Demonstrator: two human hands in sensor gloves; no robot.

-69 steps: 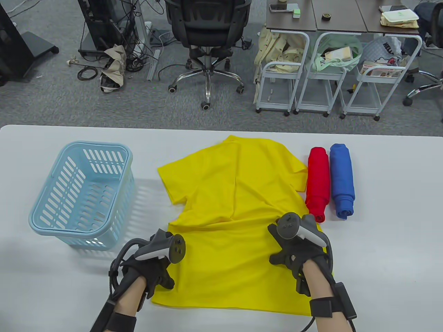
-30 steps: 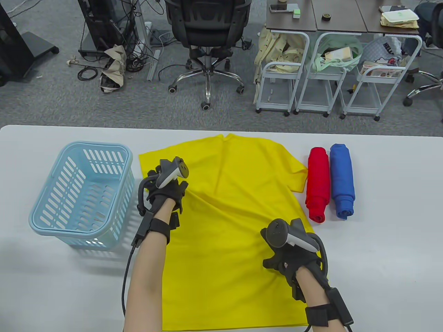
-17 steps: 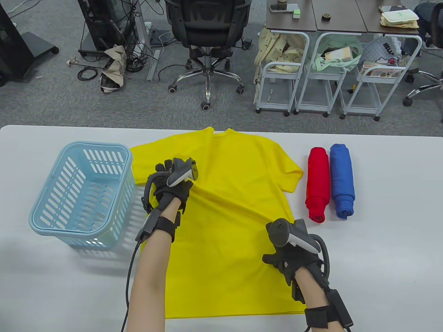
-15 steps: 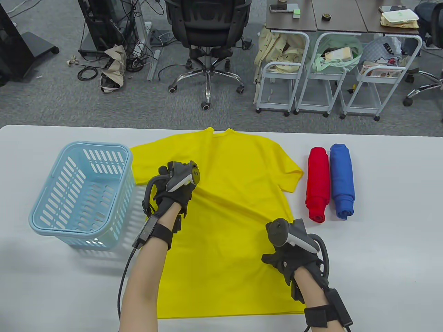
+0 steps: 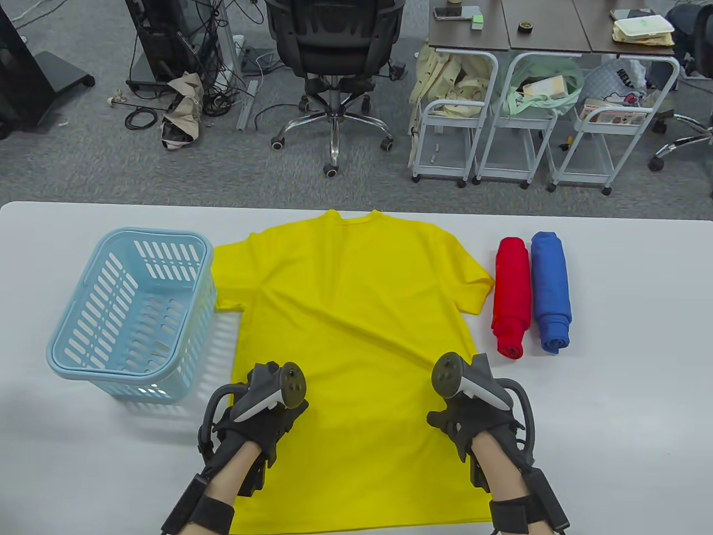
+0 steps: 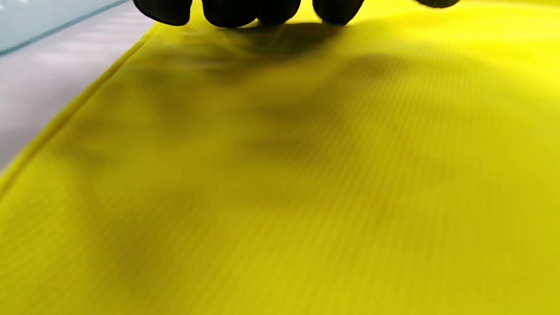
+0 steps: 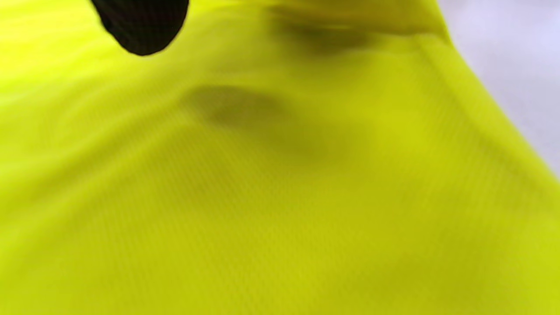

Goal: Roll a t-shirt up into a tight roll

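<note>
**Yellow t-shirt spread flat, both hands resting on its lower half**

The yellow t-shirt [image 5: 356, 334] lies unrolled and face-flat on the white desk [image 5: 624, 401], collar at the far edge, both short sleeves spread out, hem at the near edge. A few shallow creases run diagonally across its chest; otherwise the cloth is smooth. Its left sleeve reaches just beside the light blue basket [image 5: 131, 315].

The left hand [image 5: 262, 418] rests on the shirt near its left side seam, fingers [image 6: 227, 11] laid fairly straight on the fabric, gripping nothing. The right hand [image 5: 473, 415] rests on the shirt near its right side seam; in the right wrist view only one blurred fingertip shows against the cloth, and whether that hand pinches the fabric cannot be told.

Count: one yellow t-shirt, one basket, two finished rolls. The red roll [image 5: 511, 298] lies just right of the shirt's right sleeve, and the blue roll [image 5: 550, 291] lies right beside the red one, on the side away from the shirt.

Beyond the shirt's collar the desk ends at grey carpet [image 5: 83, 161], where a black office chair [image 5: 333, 61] stands, with three white metal carts [image 5: 543, 120] holding bags off to the chair's right
</note>
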